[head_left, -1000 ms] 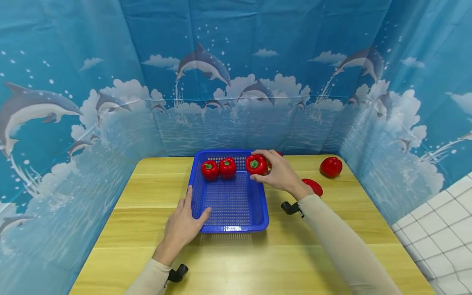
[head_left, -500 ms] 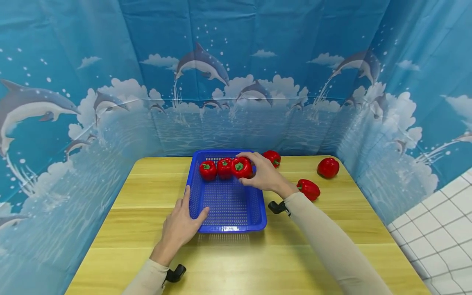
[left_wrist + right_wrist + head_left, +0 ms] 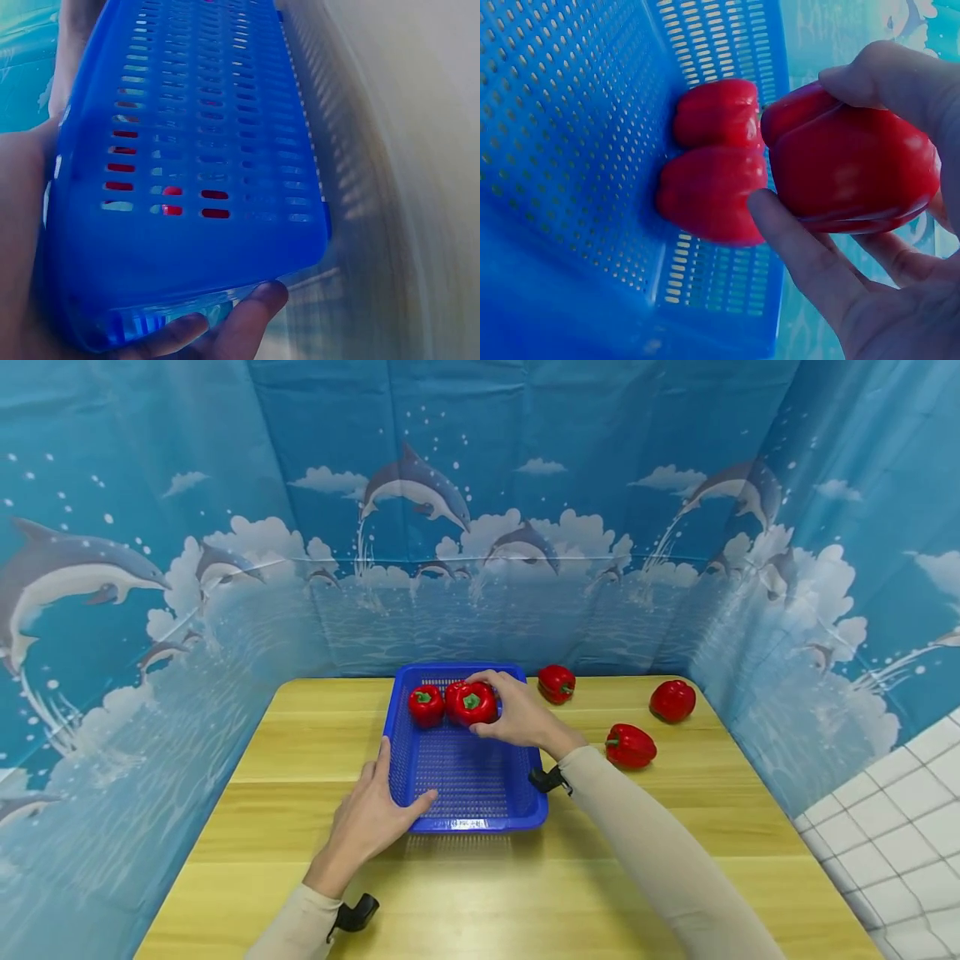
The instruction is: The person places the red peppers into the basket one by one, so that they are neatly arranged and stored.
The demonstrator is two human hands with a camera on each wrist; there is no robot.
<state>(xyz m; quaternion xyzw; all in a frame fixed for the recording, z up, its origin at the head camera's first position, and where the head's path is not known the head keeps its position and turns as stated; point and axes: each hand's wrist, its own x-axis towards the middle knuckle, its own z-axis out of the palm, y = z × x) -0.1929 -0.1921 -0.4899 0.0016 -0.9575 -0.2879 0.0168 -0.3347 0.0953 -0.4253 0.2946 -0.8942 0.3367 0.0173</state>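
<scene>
A blue perforated basket (image 3: 480,777) sits on the wooden table (image 3: 600,877). My right hand (image 3: 512,717) grips a red bell pepper (image 3: 472,704) low over the basket's far end, close against two other red peppers. One of these (image 3: 425,705) shows fully in the head view. In the right wrist view both (image 3: 718,112) (image 3: 711,193) lie side by side against the basket wall (image 3: 570,135), left of the held pepper (image 3: 851,169). My left hand (image 3: 370,817) holds the basket's near left corner, thumb inside the rim; its fingers (image 3: 225,330) curl under the basket (image 3: 195,150).
Three more red peppers lie loose on the table right of the basket: one (image 3: 557,683) near the back edge, one (image 3: 631,746) beside my right forearm, one (image 3: 672,700) at the far right. Blue dolphin-print curtains (image 3: 480,527) close in the table's back and sides.
My right hand has carried the pepper leftward from the basket's far right corner to beside the two peppers in it. The left hand has kept its hold.
</scene>
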